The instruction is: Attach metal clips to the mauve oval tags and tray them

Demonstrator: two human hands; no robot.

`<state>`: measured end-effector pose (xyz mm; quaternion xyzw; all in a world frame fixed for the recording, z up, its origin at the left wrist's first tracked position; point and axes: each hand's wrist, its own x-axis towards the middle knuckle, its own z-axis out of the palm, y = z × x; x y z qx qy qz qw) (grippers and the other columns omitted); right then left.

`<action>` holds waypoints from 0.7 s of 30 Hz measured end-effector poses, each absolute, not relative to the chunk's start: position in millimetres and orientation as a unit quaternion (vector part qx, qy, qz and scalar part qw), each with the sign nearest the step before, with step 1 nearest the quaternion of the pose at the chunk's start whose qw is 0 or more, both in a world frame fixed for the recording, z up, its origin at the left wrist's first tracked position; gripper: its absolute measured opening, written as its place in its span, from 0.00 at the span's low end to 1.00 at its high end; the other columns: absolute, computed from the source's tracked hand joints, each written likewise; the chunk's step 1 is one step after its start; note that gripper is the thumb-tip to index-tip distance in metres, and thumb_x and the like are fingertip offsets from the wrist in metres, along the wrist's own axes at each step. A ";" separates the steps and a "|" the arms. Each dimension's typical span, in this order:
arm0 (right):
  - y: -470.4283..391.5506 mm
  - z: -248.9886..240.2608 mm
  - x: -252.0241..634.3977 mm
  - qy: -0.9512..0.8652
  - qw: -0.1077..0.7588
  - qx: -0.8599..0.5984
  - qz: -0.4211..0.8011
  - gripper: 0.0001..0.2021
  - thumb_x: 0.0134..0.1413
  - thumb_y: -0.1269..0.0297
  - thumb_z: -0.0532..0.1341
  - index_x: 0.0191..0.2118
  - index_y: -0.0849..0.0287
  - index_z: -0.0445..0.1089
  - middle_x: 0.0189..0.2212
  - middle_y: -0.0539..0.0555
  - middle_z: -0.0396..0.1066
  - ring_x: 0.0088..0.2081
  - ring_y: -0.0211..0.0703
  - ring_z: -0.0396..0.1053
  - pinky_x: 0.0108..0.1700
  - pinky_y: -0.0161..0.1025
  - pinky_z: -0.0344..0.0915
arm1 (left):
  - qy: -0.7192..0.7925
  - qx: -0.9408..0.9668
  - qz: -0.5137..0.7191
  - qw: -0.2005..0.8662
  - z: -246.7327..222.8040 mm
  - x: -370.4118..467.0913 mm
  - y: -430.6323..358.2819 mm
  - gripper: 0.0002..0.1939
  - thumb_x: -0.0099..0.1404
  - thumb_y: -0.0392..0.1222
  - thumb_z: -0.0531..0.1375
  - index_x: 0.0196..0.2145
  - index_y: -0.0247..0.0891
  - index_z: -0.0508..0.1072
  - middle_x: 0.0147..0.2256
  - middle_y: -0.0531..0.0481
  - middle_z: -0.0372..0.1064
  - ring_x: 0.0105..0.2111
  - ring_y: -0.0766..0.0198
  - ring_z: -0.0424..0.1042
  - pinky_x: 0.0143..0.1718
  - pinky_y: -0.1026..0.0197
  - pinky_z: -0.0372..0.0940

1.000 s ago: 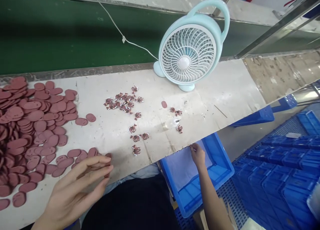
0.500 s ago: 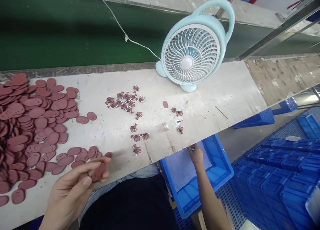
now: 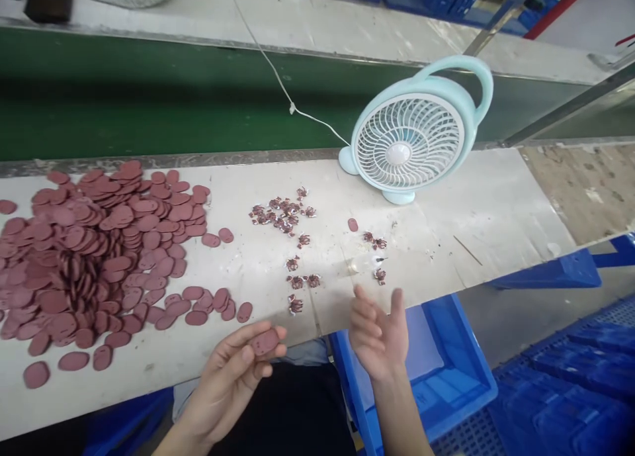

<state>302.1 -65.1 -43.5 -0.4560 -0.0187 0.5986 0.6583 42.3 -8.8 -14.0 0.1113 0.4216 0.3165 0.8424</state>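
Pinched between the thumb and fingers of my left hand [image 3: 225,376] is a flat reddish-brown oval piece [image 3: 264,343] with small marks on its face. My right hand [image 3: 380,337] is raised over the bench's near edge, fingers apart and palm bare. A large heap of the same oval pieces [image 3: 119,264] covers the left of the bench. Small brown-and-white figure-like parts [image 3: 285,212] lie mid-bench, with several more strewn nearer me. Just beyond my right fingertips lies a small clear bottle [image 3: 364,264] with a dark tip, and a single oval piece [image 3: 352,224] is behind it.
A light-blue fan [image 3: 401,145] stands at the bench's back, its white cord [image 3: 292,107] crossing a green belt [image 3: 198,105]. Below the near edge, a blue crate [image 3: 461,376] sits under my right forearm. Stacked blue crates [image 3: 585,383] fill the lower right. A thin stick [image 3: 467,249] lies to the right.
My right hand has come up out of the blue crate and opened. My left hand, still holding the oval piece, has moved right, away from the heap. The view has shifted.
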 end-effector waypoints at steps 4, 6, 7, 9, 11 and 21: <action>-12.3 -44.2 306.1 0.059 0.691 -0.139 0.707 0.27 0.66 0.43 0.56 0.56 0.63 0.67 0.32 0.47 0.68 0.23 0.27 0.64 0.14 0.18 0.58 | 0.348 0.105 0.320 0.875 -15.6 53.3 -13.3 0.13 0.62 0.41 0.70 0.45 0.42 0.83 0.47 0.42 0.82 0.40 0.60 0.82 0.33 0.71 0.73; 2.9 -40.3 311.6 0.062 0.685 -0.106 0.718 0.21 0.68 0.49 0.56 0.52 0.64 0.68 0.29 0.46 0.67 0.23 0.26 0.66 0.17 0.17 0.61 | 0.325 0.101 0.326 0.882 -14.1 54.5 -14.0 0.13 0.62 0.40 0.70 0.45 0.41 0.83 0.47 0.41 0.82 0.41 0.61 0.82 0.34 0.72 0.72; 6.1 -35.4 311.7 0.062 0.679 -0.107 0.723 0.20 0.69 0.51 0.55 0.50 0.65 0.69 0.28 0.45 0.67 0.23 0.26 0.65 0.17 0.17 0.61 | 0.316 0.099 0.329 0.884 -13.2 54.6 -14.1 0.13 0.62 0.40 0.70 0.45 0.41 0.82 0.48 0.41 0.81 0.41 0.61 0.82 0.35 0.71 0.72; 3.6 -20.0 303.9 0.049 0.680 -0.155 0.715 0.19 0.70 0.51 0.55 0.48 0.64 0.70 0.25 0.44 0.65 0.19 0.26 0.63 0.16 0.18 0.60 | 0.306 0.095 0.334 0.886 -11.7 54.4 -14.0 0.13 0.62 0.39 0.70 0.46 0.41 0.82 0.49 0.41 0.81 0.43 0.61 0.81 0.36 0.71 0.72; -8.0 -1.0 285.9 -0.005 0.682 -0.271 0.680 0.20 0.67 0.47 0.57 0.47 0.60 0.71 0.23 0.44 0.65 0.16 0.27 0.60 0.14 0.22 0.58 | 0.306 0.092 0.336 0.886 -11.5 54.8 -13.9 0.13 0.62 0.39 0.70 0.46 0.41 0.82 0.50 0.41 0.80 0.44 0.60 0.81 0.37 0.70 0.72; -57.0 14.7 200.4 -0.335 0.661 -0.567 0.359 0.13 0.63 0.54 0.63 0.49 0.50 0.69 0.27 0.51 0.74 0.23 0.48 0.73 0.25 0.46 0.71 | 0.313 0.099 0.344 0.880 -12.6 61.2 -17.9 0.14 0.61 0.42 0.71 0.46 0.41 0.82 0.46 0.42 0.82 0.38 0.62 0.82 0.36 0.68 0.72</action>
